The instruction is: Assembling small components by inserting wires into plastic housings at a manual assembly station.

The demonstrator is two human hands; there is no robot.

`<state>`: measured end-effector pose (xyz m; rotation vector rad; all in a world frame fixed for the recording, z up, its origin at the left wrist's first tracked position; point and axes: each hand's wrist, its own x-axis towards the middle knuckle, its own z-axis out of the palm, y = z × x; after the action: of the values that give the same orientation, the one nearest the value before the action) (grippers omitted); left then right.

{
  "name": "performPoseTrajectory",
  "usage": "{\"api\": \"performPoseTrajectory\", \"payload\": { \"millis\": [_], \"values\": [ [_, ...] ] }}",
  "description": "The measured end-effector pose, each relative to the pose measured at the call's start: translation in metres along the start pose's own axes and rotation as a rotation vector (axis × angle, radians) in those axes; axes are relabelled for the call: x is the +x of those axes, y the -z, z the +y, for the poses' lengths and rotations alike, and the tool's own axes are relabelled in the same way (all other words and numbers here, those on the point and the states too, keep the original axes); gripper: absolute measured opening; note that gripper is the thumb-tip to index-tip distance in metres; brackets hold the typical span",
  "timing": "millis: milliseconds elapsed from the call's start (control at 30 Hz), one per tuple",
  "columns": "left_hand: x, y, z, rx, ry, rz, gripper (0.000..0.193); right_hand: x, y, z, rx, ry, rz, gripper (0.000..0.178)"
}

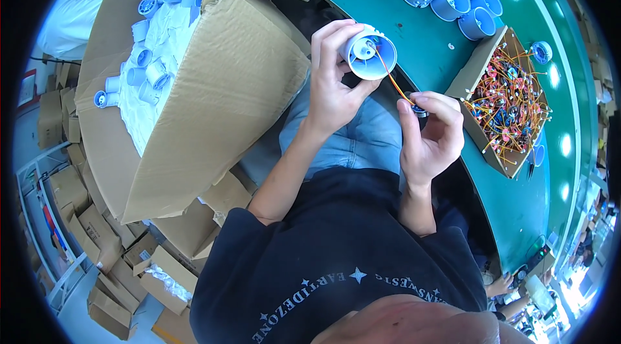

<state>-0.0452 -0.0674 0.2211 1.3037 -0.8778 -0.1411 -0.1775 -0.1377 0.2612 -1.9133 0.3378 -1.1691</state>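
Observation:
My left hand [335, 79] is wrapped round a light blue plastic cup-shaped housing [369, 54], its open end facing up towards me. Inside the housing sits a round white part, and orange and red wires [393, 79] run out of it. These wires lead to a small dark round part [419, 111] pinched between the thumb and fingers of my right hand [432, 125]. Fingers cover much of that small part, so its exact kind does not show. Both hands are raised over my lap, beside the green table edge.
Several similar blue housings [451, 1] stand on the green table [414, 53]. A shallow cardboard box [479, 66] there holds tangled wired parts [508, 101]. To my left, a large open carton [220, 98] contains more housings on white sheeting. Stacked cartons [97, 234] fill the floor beyond.

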Motion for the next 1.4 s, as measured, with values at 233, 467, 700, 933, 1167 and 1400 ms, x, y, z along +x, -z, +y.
{"api": "performPoseTrajectory", "payload": {
  "millis": [233,467,700,933,1167,1400],
  "values": [
    [-0.003,0.002,0.003,-0.295,0.035,-0.1,0.07,0.004,0.0,-0.005,-0.107,-0.178,-0.049,0.027],
    [-0.011,-0.006,0.015,-0.702,0.375,0.154,0.06,0.011,-0.006,-0.006,-0.069,-0.147,0.008,0.027],
    [-0.015,-0.007,0.011,-0.973,0.583,-0.027,0.061,0.002,-0.011,-0.004,-0.036,-0.245,0.06,0.03],
    [-0.019,-0.011,0.004,-1.279,0.675,-0.084,0.053,0.004,-0.012,-0.007,-0.214,-0.265,0.041,0.038],
    [-0.023,-0.014,-0.004,-1.137,0.817,0.101,0.05,-0.003,-0.009,-0.009,-0.236,-0.2,-0.038,0.034],
    [-0.028,-0.009,-0.011,-1.208,0.734,0.024,0.052,0.002,-0.007,-0.02,-0.158,-0.303,-0.113,0.029]
  ]
}}
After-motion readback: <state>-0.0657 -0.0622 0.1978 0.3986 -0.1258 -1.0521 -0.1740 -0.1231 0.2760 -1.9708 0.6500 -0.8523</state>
